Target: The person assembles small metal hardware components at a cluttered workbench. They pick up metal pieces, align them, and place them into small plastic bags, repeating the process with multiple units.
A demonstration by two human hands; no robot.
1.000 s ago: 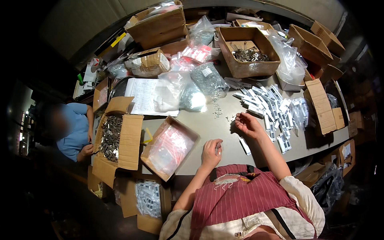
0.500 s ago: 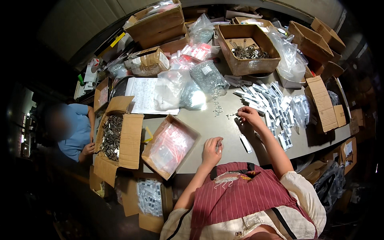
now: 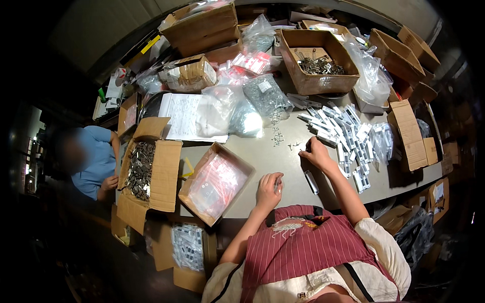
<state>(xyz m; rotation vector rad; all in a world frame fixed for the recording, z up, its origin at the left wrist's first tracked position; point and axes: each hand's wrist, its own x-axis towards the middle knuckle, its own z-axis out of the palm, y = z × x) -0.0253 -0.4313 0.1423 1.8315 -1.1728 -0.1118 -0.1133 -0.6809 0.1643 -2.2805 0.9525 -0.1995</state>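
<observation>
My left hand [image 3: 269, 191] rests near the table's front edge with its fingers curled round something small and shiny that I cannot make out. To its right, my right hand [image 3: 318, 153] has thumb and fingers pressed together low over the table. Whatever may be between those fingertips is too small to tell. Just beyond them lie a few small metal screws [image 3: 293, 147], apart from the hand. A longer scatter of screws [image 3: 277, 134] reaches toward a clear bag of small metal parts [image 3: 267, 95]. One narrow white-and-grey piece [image 3: 311, 182] lies alone below my right hand.
A heap of similar white-and-grey pieces [image 3: 348, 132] covers the right side. Cardboard boxes hold plastic bags [image 3: 214, 187], dark metal parts [image 3: 140, 169] and metal clips [image 3: 319, 65]. A written sheet [image 3: 177, 118] lies behind. A person in blue [image 3: 96, 161] is at the left.
My right hand has drawn back slightly toward me, leaving the few screws beyond its fingertips. My left hand stays almost where it was. The whole view has shifted a little.
</observation>
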